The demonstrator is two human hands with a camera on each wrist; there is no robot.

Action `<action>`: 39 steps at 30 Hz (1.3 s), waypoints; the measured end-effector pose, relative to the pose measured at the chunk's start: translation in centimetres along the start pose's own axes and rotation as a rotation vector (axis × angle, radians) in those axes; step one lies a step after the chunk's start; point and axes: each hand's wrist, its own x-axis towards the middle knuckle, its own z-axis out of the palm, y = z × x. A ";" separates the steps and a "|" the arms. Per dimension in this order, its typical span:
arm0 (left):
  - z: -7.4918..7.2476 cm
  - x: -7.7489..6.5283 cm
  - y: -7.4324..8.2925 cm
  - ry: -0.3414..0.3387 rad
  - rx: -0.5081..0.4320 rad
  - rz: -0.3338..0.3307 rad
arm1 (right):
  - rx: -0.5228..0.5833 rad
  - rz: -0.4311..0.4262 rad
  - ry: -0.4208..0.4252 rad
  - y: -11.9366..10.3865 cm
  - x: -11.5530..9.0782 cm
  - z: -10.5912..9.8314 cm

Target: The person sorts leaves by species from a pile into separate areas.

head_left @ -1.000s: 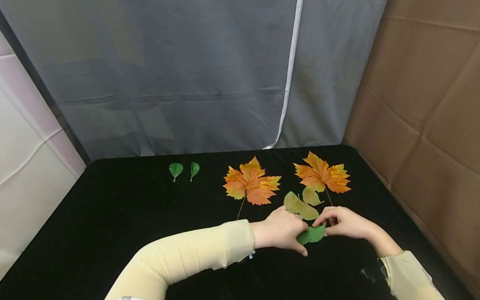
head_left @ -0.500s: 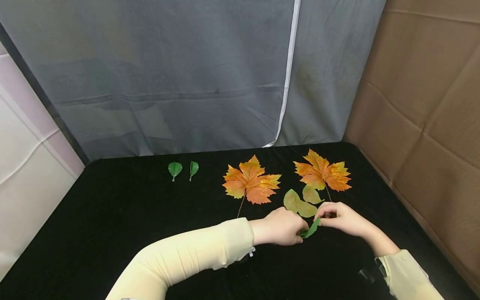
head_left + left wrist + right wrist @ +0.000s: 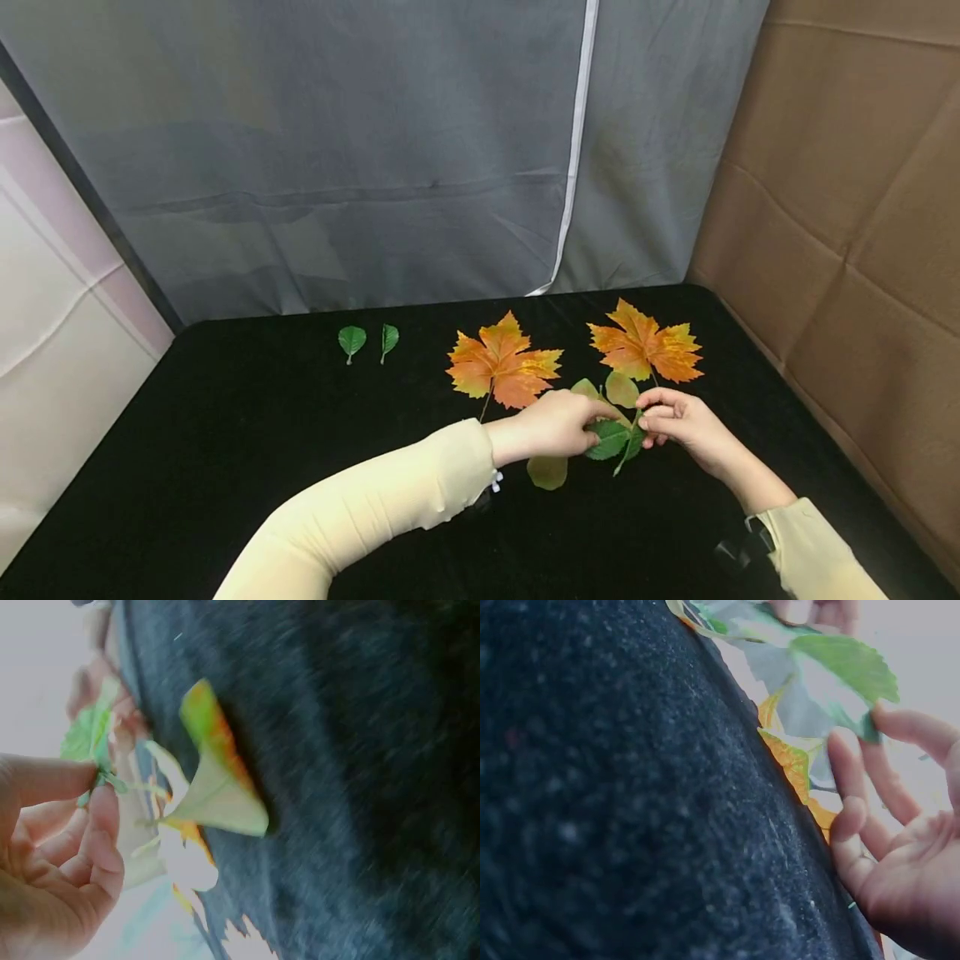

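Observation:
A sprig of green, toothed leaves (image 3: 607,439) with a short stem is between the two hands in the head view. The left hand (image 3: 558,423) pinches it between thumb and forefinger, plainly seen in the left wrist view at the green leaf's base (image 3: 94,739). From the other side the right hand (image 3: 682,421) grips the edge of a green leaf (image 3: 847,664) with thumb and fingertips. Yellow-green rounded leaves (image 3: 622,390) lie just beyond the hands, partly covered by the left one. Another yellow-green leaf (image 3: 547,472) shows below the left wrist.
Two orange maple leaves, one in the middle (image 3: 502,360) and one at the right (image 3: 647,342), lie on the black cloth-covered table (image 3: 247,417). Two small green leaves (image 3: 352,341) lie toward the back left. Grey and brown curtains (image 3: 840,208) stand around the table.
Both hands have moved slightly away from the table's front edge. The green leaves have turned, and their stem now points down toward the person. A yellow-green leaf has appeared under the left wrist.

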 end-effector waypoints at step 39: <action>-8.4 -5.4 -11.9 0.519 -0.471 -0.336 | -0.271 0.010 -0.117 -0.4 -0.3 2.5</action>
